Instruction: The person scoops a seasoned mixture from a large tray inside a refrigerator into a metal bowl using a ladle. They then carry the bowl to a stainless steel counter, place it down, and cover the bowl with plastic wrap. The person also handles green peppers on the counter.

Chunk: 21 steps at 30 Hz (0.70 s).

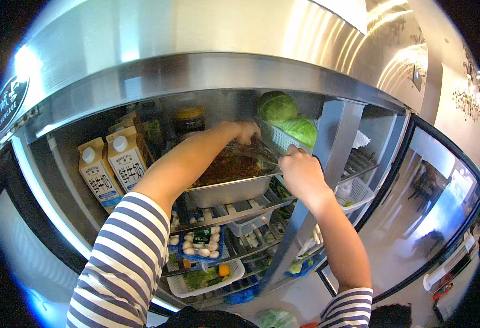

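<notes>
A rectangular stainless-steel pan [231,192] of dark reddish-brown food [227,166] sits on the upper shelf of an open refrigerator. Thin clear plastic film [264,158] lies partly over the food. My left hand [246,132] is above the pan's back part, its fingers curled; what they pinch is hard to see. At the pan's right corner, my right hand [303,170] has its fingers closed on the edge of the film. Behind the right side of the pan, a white perforated basket [283,139] holds green cabbages [299,130].
Milk cartons [126,158] stand left of the pan, and a jar with a yellow lid [190,117] behind it. A metal post [338,135] rises beside my right hand. Packed white mushrooms [202,242] and a vegetable basket [207,283] are lower. A glass door [424,205] stands open at right.
</notes>
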Motion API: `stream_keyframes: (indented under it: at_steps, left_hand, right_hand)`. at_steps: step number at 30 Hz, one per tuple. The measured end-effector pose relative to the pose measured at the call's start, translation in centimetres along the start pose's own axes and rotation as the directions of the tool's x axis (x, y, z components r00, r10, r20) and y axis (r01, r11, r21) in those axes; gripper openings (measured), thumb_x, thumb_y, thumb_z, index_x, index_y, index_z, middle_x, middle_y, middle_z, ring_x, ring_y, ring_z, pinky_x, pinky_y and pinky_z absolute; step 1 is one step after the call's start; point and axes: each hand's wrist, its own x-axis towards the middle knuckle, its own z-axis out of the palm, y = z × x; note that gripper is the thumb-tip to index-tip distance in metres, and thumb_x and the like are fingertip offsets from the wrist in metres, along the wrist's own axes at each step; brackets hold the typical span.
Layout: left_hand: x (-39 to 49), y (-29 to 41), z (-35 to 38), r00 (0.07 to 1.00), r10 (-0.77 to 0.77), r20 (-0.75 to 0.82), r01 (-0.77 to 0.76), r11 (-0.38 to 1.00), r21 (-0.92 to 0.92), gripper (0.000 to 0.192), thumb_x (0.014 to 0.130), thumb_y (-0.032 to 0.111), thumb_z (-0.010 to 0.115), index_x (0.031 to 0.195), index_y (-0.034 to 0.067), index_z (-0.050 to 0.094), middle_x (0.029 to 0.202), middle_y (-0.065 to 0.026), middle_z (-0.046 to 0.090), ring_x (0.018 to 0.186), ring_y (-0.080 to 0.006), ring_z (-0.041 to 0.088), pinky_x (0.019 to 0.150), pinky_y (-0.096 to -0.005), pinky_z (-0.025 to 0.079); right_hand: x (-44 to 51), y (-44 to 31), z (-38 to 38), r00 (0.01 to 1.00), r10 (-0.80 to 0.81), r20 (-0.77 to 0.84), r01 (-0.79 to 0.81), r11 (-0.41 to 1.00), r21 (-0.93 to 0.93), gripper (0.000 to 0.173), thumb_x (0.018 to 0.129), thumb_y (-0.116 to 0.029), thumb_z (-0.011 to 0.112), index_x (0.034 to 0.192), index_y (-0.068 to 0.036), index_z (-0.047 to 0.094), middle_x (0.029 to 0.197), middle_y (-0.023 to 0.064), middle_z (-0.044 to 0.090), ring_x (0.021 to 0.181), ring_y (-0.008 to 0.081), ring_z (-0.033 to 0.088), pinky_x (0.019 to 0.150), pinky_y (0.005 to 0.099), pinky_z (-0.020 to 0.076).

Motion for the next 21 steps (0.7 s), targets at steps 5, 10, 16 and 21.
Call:
stream_keyframes:
  at_steps: [5, 10, 16, 21]
  left_hand:
    - [1.2, -0.3, 0.1, 0.999, -0.052, 0.015, 0.053, 0.996, -0.074, 0.044, 0.065, 0.004, 0.074, 0.108, 0.006, 0.066, 0.106, -0.0155, 0.066, 0.091, -0.0318, 0.064, 0.080, -0.0432, 0.052]
    - [1.9, -0.7, -0.6, 1.000, 0.005, 0.021, -0.006, 0.999, 0.040, 0.025, 0.065, 0.007, 0.076, 0.088, 0.007, 0.068, 0.095, -0.0127, 0.069, 0.086, -0.0297, 0.063, 0.074, -0.0424, 0.051]
    - [0.5, -1.5, -1.4, 0.991, -0.131, 0.016, 0.130, 0.990, 0.051, 0.009, 0.071, 0.012, 0.071, 0.077, 0.010, 0.066, 0.081, -0.0130, 0.065, 0.073, -0.0297, 0.060, 0.067, -0.0432, 0.049]
    - [-3.7, -1.7, -4.7, 0.965, -0.263, 0.002, 0.259, 0.952, 0.162, 0.018, 0.078, 0.025, 0.061, 0.071, 0.009, 0.063, 0.071, -0.0120, 0.063, 0.066, -0.0276, 0.057, 0.061, -0.0429, 0.045]
  right_hand:
    - [-0.6, -0.2, 0.4, 1.000, -0.011, -0.001, 0.011, 0.999, 0.033, 0.011, 0.077, -0.005, 0.056, 0.076, 0.000, 0.066, 0.085, 0.0187, 0.066, 0.077, 0.0330, 0.069, 0.067, 0.0423, 0.0568]
    - [-1.6, -0.1, 0.5, 0.998, 0.046, 0.035, -0.049, 0.992, 0.113, 0.013, 0.074, 0.000, 0.054, 0.083, 0.001, 0.063, 0.087, 0.0183, 0.066, 0.077, 0.0357, 0.067, 0.071, 0.0440, 0.0548]
    - [-2.5, -0.5, 0.6, 0.996, 0.085, 0.003, -0.084, 0.978, 0.190, 0.019, 0.074, 0.001, 0.053, 0.089, 0.001, 0.066, 0.093, 0.0195, 0.067, 0.082, 0.0359, 0.067, 0.075, 0.0420, 0.0547]
    - [-2.9, -1.0, 1.0, 0.992, 0.116, -0.054, -0.094, 0.948, 0.304, 0.031, 0.075, 0.004, 0.053, 0.102, 0.000, 0.068, 0.104, 0.0184, 0.068, 0.088, 0.0359, 0.067, 0.080, 0.0409, 0.0544]
